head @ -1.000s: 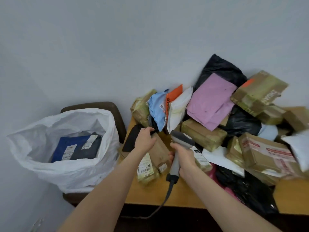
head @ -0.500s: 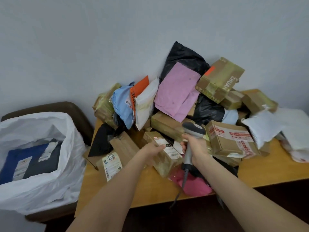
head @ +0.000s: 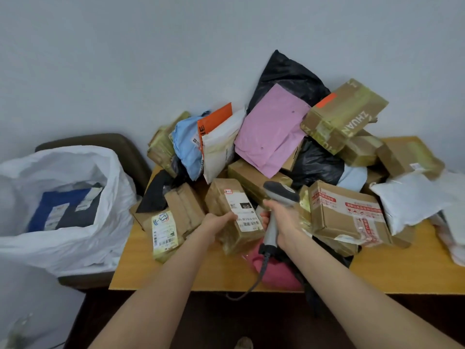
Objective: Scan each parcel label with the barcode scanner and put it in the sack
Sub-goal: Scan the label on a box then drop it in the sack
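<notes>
Right of the sack [head: 75, 248], left hand [head: 217, 224] is gripping a parcel [head: 219, 200]; right hand [head: 284, 221] is clasping the scanner [head: 279, 192]. Label [head: 242, 210] wants aiming next.

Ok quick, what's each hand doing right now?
Left hand: closed, holding the taped brown box by its side.
Right hand: closed, gripping the barcode scanner by its handle.

- Parcel-sorting room, mailroom type.
- Wooden table [head: 402, 273]: heap of labelled boxes and mailers [head: 271, 132], far against bare wall [head: 125, 59].
- Left: white sack [head: 83, 250] on chair [head: 125, 147].
</notes>
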A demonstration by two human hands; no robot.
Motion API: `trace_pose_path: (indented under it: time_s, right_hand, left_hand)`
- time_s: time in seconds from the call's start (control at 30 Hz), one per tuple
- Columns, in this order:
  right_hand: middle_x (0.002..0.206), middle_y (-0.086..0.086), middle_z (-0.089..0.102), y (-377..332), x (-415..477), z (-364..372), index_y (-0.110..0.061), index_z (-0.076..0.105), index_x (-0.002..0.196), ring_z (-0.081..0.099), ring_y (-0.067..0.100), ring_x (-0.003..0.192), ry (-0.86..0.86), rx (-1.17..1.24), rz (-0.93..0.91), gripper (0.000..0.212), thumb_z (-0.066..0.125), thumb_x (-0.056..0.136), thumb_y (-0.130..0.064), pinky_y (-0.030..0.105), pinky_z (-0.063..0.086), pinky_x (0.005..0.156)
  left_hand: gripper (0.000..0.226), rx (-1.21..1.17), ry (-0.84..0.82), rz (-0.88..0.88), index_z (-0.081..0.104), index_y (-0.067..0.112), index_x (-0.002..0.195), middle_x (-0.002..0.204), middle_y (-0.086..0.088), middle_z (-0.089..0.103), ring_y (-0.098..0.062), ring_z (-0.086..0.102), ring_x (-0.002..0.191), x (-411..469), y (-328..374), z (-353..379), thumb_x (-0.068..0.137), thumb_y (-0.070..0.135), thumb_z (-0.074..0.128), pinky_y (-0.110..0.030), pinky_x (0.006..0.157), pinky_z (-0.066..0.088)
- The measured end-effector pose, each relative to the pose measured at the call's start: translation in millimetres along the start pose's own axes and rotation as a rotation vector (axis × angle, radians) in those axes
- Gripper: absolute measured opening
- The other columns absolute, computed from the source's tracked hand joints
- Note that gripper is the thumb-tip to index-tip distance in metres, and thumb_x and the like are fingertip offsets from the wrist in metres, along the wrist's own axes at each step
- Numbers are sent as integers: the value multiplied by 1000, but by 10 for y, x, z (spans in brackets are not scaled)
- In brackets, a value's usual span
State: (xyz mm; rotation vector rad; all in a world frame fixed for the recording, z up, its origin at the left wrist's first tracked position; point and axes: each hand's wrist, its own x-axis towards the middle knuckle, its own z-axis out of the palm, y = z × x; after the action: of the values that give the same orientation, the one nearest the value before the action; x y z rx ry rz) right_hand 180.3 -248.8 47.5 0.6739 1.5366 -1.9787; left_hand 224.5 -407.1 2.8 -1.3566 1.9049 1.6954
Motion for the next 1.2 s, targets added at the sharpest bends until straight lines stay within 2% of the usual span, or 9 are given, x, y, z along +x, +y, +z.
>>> trace_pose_path:
  time_s: [0.1,0.2,0.3,0.43,0.57,0.67,0.77,1.0,1.2]
  right_hand:
    - [55,9,59,-69,-103,-58,-1,59,74,51,12,36,-20,12,-40,15,69,85,-7,20,43,38]
    - [68,10,62,-137,-176,-68,-4,62,81,55,15,47,-24,7,-81,10,72,83,-7,22,45,41]
    - [76,13,67,-215,-319,3,-1,66,94,60,16,52,-143,12,-108,17,75,81,-6,23,49,44]
    - [84,11,71,-316,-488,132,-4,66,99,66,17,59,-197,39,-190,19,74,82,-6,22,52,46]
    - [83,10,70,-385,-580,150,-5,66,101,67,20,69,-212,4,-234,20,74,83,-8,26,54,55]
    - [82,9,71,-341,-715,72,-7,67,98,66,16,61,-229,-79,-276,16,73,84,-12,24,51,52]
    - [60,10,66,-230,-863,-42,-1,66,92,57,14,44,-282,-185,-270,13,72,84,-10,25,47,47]
    - [56,14,63,-58,-1012,-89,4,66,90,55,16,42,-261,-320,-342,14,71,82,-7,26,44,44]
    - [50,9,60,-75,-1010,-78,4,64,73,52,16,39,-252,-385,-347,13,69,80,-6,27,41,47]
  left_hand:
    - [50,-5,10,56,50,8,115,107,-6,60,-26,57,99,-198,160,-166,79,34,75,-43,86,52]
    - [44,-78,16,149,60,12,117,106,-5,66,-23,59,97,-322,359,-374,80,34,73,-43,90,52]
    - [37,-212,-38,252,68,11,109,101,-8,69,-22,58,90,-482,533,-494,79,30,75,-41,90,51]
    - [27,-306,-144,275,66,8,107,99,-6,73,-23,64,92,-687,645,-521,85,23,71,-41,93,51]
    - [29,-291,-150,316,64,14,112,106,-4,69,-22,63,96,-792,690,-595,85,22,70,-39,76,55]
    - [52,-330,-69,409,53,14,130,110,-1,69,-21,63,104,-714,718,-654,82,17,73,-46,90,52]
    - [71,-372,-16,472,43,16,141,121,-1,65,-23,58,115,-644,744,-710,79,15,76,-48,101,45]
    - [79,-395,19,505,35,14,145,135,-2,56,-23,52,122,-455,762,-783,79,16,77,-42,96,42]
    - [68,-397,3,498,43,13,137,127,-4,61,-24,58,115,-285,720,-771,78,11,76,-51,101,45]
